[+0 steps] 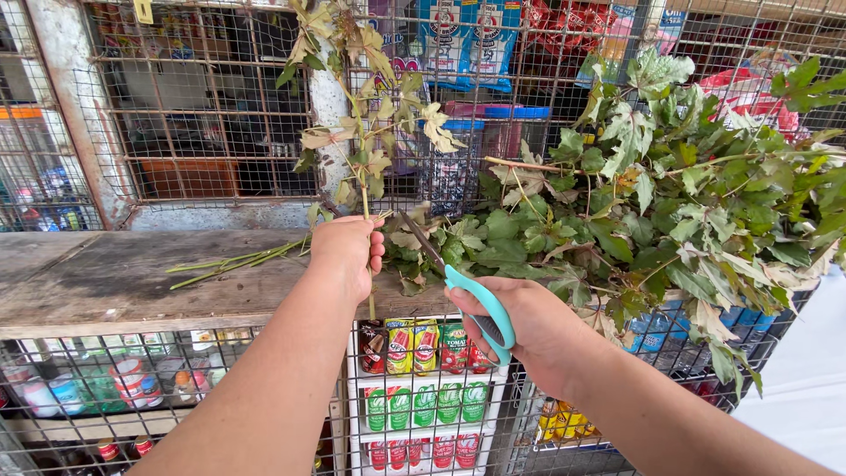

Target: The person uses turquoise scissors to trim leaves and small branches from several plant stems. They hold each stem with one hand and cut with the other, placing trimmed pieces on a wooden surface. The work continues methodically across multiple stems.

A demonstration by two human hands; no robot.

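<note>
Nearest, the right hand [529,326] closes its grip on the teal handles of a pair of scissors [467,286], blades slanting up and left toward the stem. Just left, the left hand [345,251] is fisted around a leafy stem [361,132], held upright, its long axis vertical, its cut end poking below the fist. The blade tips sit just right of that stem, close above the fist. Behind, stripped stalks [238,260] lie on the wooden bench [106,282], a leaf heap [670,194] rises at right, and a wire grille [194,106] backs everything.

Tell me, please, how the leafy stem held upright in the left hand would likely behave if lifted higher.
The leafy stem probably sways; it is thin and tall above the left hand. It seems light. Its drooping, wilted leaves would likely flop or tear.
</note>
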